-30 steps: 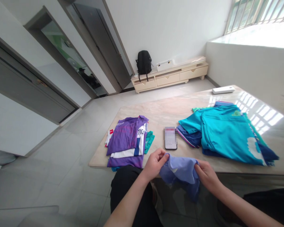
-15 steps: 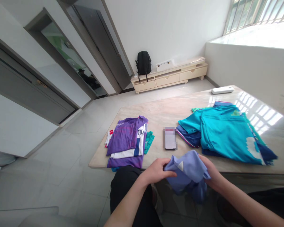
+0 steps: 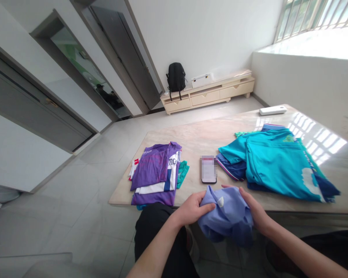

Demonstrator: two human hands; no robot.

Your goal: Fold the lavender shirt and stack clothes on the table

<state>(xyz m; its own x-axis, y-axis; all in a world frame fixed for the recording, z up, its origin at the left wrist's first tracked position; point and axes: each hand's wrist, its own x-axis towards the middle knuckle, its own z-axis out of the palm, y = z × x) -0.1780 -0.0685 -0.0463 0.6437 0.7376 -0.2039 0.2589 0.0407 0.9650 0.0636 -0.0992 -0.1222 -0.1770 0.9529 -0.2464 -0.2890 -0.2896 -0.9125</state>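
A crumpled lilac-blue garment (image 3: 224, 214) hangs at the near edge of the marble table (image 3: 197, 139). My left hand (image 3: 191, 208) grips its left side. Its right side is held by my right hand (image 3: 253, 210), fingers spread over the cloth. Just beyond the garment a phone (image 3: 209, 169) lies flat on the table. To the left lies a folded stack of purple and white shirts (image 3: 156, 172). On the right is a looser pile of teal and blue clothes (image 3: 278, 162).
A white flat device (image 3: 272, 110) lies at the table's far edge. A low cabinet (image 3: 208, 92) with a black backpack (image 3: 176, 77) on it stands by the far wall. Doors line the left wall. My dark-trousered knee (image 3: 156, 231) is below the table edge.
The garment has been bunched together and turned between my hands, moving slightly down toward me. My right hand shifted from under the cloth to over its right side.
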